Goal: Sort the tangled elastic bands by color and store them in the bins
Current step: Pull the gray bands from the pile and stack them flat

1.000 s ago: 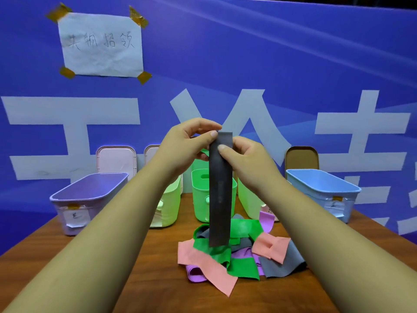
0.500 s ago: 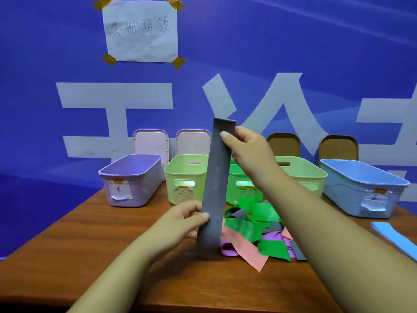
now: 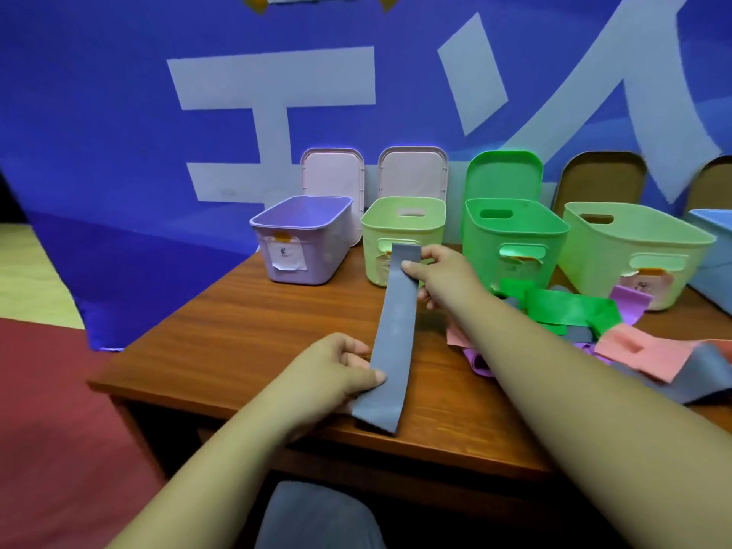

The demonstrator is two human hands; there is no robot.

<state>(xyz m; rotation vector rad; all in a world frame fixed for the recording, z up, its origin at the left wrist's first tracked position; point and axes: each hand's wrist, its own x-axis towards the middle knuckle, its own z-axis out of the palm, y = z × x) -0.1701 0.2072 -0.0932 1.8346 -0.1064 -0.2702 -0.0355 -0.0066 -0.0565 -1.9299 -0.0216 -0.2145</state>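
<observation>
A long grey elastic band [image 3: 394, 330] is stretched between my two hands over the wooden table [image 3: 245, 318]. My right hand [image 3: 439, 275] pinches its far end, close to the front of the pale green bin [image 3: 400, 215]. My left hand [image 3: 336, 370] pinches its near end by the table's front edge. To the right lies the tangled pile [image 3: 586, 322] of green, pink, purple and grey bands, partly hidden by my right forearm.
A row of open bins stands at the back: a purple bin [image 3: 301, 235], the pale green one, a bright green bin [image 3: 511, 231], a larger pale green bin [image 3: 633, 247] and a blue bin [image 3: 713, 227] at the right edge. Lids lean against the blue wall behind them.
The view has swung left and down. Both hands have lowered the grey band toward the table, now slanting from the pale green bin to the front edge.
</observation>
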